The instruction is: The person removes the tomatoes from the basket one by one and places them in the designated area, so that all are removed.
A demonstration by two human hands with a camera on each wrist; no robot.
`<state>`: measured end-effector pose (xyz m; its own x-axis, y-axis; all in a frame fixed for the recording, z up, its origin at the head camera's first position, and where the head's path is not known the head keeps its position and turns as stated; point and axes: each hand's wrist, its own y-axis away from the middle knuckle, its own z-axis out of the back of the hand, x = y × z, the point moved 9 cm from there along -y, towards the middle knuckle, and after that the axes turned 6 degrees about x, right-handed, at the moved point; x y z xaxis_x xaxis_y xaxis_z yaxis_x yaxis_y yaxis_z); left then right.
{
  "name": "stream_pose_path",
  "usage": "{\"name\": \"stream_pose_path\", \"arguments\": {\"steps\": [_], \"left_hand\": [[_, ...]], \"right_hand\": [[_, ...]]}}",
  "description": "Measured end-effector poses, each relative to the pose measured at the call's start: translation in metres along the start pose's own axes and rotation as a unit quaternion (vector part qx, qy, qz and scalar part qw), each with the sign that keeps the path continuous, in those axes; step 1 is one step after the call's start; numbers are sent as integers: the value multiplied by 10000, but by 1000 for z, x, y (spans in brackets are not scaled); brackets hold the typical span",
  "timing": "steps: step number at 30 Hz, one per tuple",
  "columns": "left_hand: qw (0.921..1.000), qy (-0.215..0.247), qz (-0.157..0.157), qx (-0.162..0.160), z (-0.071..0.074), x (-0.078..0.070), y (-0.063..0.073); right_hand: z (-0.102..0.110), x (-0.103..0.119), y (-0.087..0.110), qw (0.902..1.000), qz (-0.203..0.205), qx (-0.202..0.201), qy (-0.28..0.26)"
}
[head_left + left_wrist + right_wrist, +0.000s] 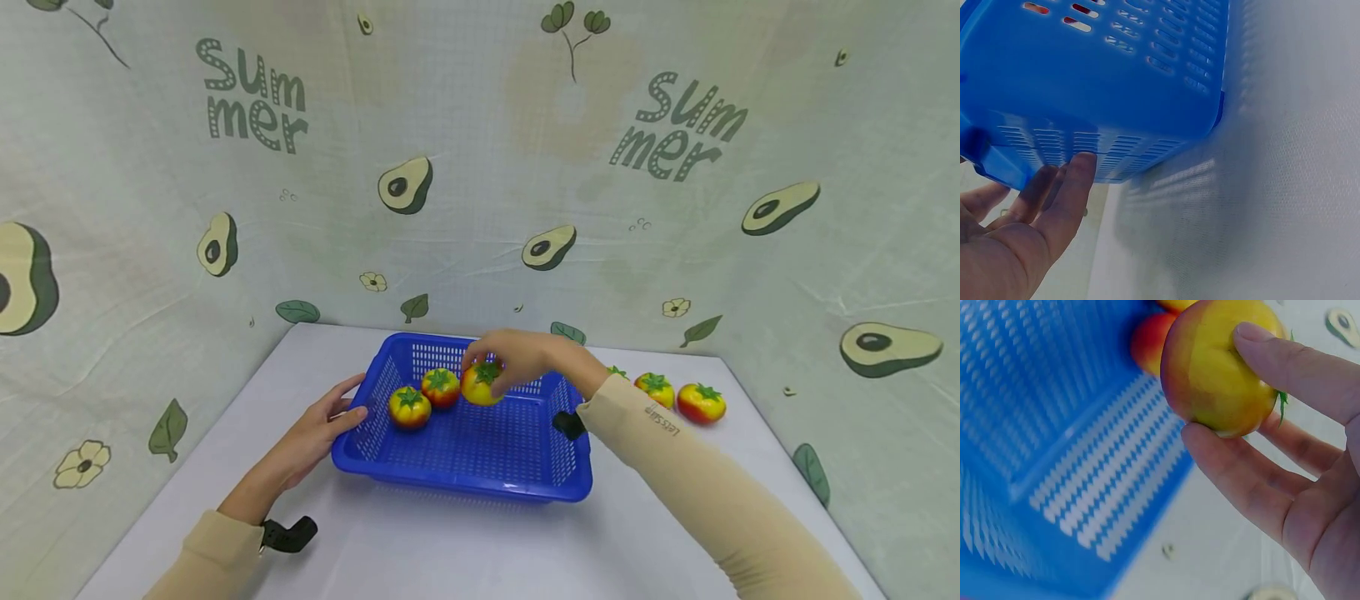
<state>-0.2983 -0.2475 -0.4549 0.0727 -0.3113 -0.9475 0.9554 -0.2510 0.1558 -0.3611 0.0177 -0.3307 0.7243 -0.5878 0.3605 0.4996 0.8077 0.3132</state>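
A blue plastic basket [480, 487] with slotted walls stands on the white table. My left hand [318, 433] grips its left rim, the thumb over the edge; in the left wrist view its fingers [1075, 187] press the outer wall [1110, 94]. My right hand [517, 357] pinches a red-and-yellow tomato [480, 385] with a green leafy top, held over the basket. Thumb and fingertips are on opposite sides of this tomato [1216, 375] in the right wrist view. Two similar tomatoes, one nearer [409, 409] and one farther [441, 387], lie in the basket's left part.
Right of the basket lie more tomatoes: one at the far right [702, 404], another [655, 388] beside it, and one [617, 372] mostly hidden by the right arm. A cloth printed with avocados [405, 185] hangs behind and along both sides of the table [360, 542].
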Motion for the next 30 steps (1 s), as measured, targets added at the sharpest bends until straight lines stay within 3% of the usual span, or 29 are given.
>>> {"name": "stream_pose_path", "arguments": {"steps": [6,12,22,30], "left_hand": [[10000,48,-9,27,0,-1,-1],[10000,3,6,8,0,1,-1],[10000,-53,-9,-7,1,1,-1],[10000,-39,-12,7,0,0,0]], "right_hand": [[28,-26,47,9978,-164,-614,-172],[38,-60,93,9936,-492,-990,-231],[31,-103,149,9864,-1020,-1277,-150],[15,-127,175,9819,-1239,-1402,-294]]}}
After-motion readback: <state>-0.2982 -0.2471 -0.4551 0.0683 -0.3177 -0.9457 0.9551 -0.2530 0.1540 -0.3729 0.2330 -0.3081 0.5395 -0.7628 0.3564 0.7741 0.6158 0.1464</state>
